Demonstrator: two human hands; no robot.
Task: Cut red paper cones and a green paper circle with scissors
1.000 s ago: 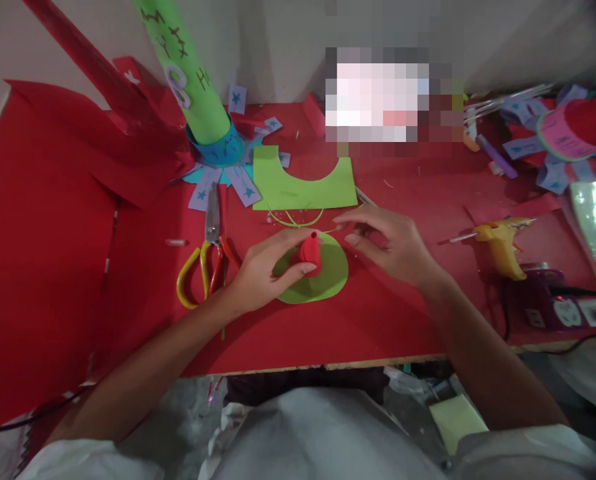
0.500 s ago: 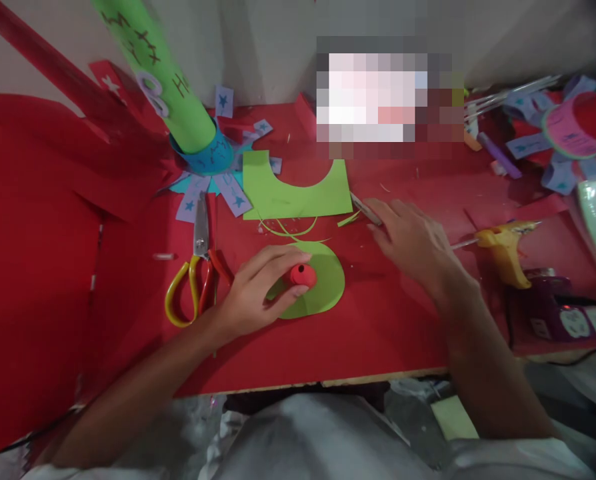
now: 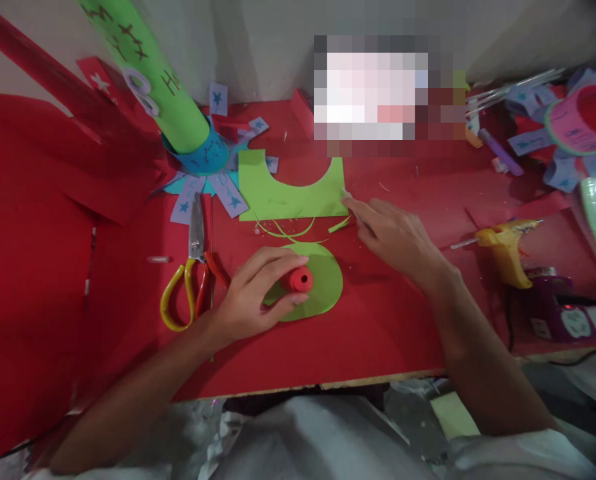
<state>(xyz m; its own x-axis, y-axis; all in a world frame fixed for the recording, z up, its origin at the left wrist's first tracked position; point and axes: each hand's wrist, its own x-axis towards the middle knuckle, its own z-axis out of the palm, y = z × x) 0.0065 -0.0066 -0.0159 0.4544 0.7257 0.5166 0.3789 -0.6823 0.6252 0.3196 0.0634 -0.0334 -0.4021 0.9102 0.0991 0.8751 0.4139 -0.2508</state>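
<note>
My left hand (image 3: 251, 290) is closed around a small red cylinder (image 3: 301, 279) with a dark hole in its top. The cylinder stands on a rounded green paper piece (image 3: 329, 283) that lies flat on the table. My right hand (image 3: 395, 237) is at the right edge of a green paper offcut (image 3: 293, 201) with a curved cutout. Its fingers are closed over a thin, pen-like stick, which they mostly hide. Thin green trimmings (image 3: 303, 233) lie between the two green pieces. Yellow-and-red-handled scissors (image 3: 195, 250) rest left of my left hand.
A green paper tube (image 3: 178, 120) in a blue ring base stands at the back left. To the right lie a yellow glue gun (image 3: 505, 247) and a purple power strip box (image 3: 553, 307) with cords. A pink ring (image 3: 575, 127) with paper strips sits far right.
My right hand has moved slightly left and closed over the pen-like stick, which showed more before. My left hand still holds the red cylinder, which tilts slightly differently. The view has shifted a little.
</note>
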